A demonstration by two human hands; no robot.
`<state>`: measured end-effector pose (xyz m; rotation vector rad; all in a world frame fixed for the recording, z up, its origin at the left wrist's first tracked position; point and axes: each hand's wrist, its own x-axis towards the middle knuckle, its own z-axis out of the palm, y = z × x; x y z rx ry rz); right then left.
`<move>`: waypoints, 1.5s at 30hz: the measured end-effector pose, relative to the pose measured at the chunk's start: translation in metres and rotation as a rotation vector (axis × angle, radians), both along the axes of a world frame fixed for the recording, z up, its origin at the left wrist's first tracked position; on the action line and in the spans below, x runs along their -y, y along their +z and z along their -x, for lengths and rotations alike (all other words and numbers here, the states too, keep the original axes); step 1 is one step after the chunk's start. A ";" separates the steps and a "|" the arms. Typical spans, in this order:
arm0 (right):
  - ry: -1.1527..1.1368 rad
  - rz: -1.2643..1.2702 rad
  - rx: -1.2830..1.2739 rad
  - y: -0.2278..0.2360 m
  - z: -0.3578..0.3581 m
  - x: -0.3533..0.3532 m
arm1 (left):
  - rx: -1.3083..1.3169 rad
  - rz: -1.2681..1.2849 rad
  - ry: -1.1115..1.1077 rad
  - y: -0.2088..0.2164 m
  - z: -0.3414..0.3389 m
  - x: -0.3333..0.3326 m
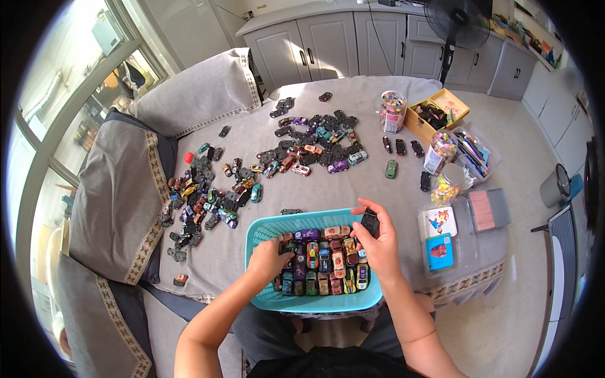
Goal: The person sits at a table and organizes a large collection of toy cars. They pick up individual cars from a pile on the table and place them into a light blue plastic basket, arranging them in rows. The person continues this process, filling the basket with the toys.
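A turquoise plastic basket [313, 305] sits in front of me with toy cars standing in rows inside it. My left hand [267, 260] reaches in over the basket's left side. Its fingers are curled down among the cars there, and what they grip is hidden beneath them. Above the right rim, my right hand [378, 242] pinches a black toy car [370, 222] between thumb and fingers. Among the cars in the basket are a purple one [307, 235] along the back row and a yellow-green one [350, 281] at the front.
Piles of toy cars [315, 142] lie across the grey-covered table [353, 189], more at the left [201, 201]. On the right stand candy-coloured jars [448, 183], a yellow box [414, 123], a pen container [488, 154] and flat plastic cases [441, 264]. A sofa [110, 195] borders the left.
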<state>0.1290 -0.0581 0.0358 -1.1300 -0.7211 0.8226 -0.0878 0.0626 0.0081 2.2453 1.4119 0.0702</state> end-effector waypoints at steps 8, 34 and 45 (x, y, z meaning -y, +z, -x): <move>0.040 -0.018 0.000 -0.005 0.000 0.000 | 0.018 -0.153 -0.235 0.012 -0.007 0.012; 0.048 -0.027 0.078 -0.008 0.001 -0.001 | 0.155 -0.345 -0.506 0.002 -0.004 0.018; 0.138 0.068 0.206 -0.008 -0.001 0.000 | 0.026 -0.425 -0.688 -0.008 -0.033 0.034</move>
